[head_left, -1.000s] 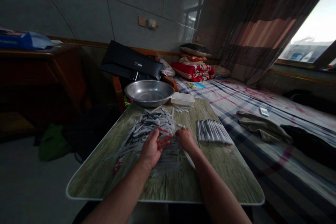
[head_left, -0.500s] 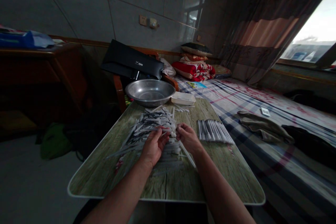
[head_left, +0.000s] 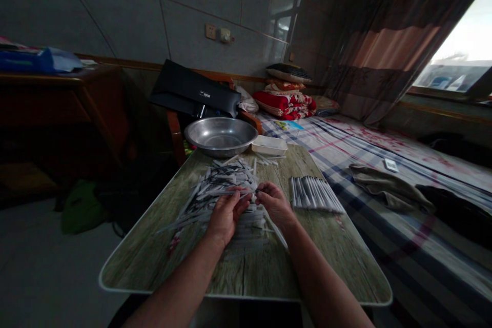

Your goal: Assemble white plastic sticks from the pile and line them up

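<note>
My left hand (head_left: 226, 212) is closed around a slim whitish pen (head_left: 243, 191) held roughly level between thumb and fingers. At the pen's right end my right hand (head_left: 273, 204) is pinched shut, with a small dark bit at its fingertips; whether that is a cap or a tip is too small to tell. Both hands are just above a loose pile of pale pen barrels and dark thin parts (head_left: 226, 177). Under the wrists lie more whitish tubes, partly hidden. Right of my right hand, a neat row of pens with dark ends (head_left: 315, 195) lies side by side.
Everything lies on a wood-patterned table (head_left: 346, 266) with a pale rim. At its far end are a wide metal basin (head_left: 221, 136) and a shallow white plastic box (head_left: 269, 145). A bed (head_left: 369, 148) adjoins on the right; a wooden desk (head_left: 96, 74) is on the left.
My right hand has moved slightly left and closer to my left hand, its fingertips now at the pen's end. The pile and the row look the same.
</note>
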Demonstrator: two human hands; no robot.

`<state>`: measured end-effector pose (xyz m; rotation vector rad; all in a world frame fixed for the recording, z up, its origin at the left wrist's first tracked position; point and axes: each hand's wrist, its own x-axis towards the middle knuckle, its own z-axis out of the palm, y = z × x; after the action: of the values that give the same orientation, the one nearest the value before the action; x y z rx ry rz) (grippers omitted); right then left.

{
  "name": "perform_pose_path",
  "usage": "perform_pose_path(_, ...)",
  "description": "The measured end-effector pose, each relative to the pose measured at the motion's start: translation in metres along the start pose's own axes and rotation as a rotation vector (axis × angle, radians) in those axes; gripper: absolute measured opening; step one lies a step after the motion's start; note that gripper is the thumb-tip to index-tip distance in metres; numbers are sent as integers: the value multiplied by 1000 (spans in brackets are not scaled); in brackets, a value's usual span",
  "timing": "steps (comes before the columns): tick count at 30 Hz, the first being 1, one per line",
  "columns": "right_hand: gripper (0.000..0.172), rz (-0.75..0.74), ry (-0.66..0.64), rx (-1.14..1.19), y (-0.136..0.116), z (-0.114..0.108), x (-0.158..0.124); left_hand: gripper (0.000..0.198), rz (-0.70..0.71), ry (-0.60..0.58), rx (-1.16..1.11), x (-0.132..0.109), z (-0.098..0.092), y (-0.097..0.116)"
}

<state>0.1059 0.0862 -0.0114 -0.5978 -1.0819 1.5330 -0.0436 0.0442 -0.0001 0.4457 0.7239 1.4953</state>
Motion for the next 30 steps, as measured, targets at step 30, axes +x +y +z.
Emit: perform_pose_path(30,21,-51,23,-172,6,0,3,33,47,3,85,3,-3,-3)
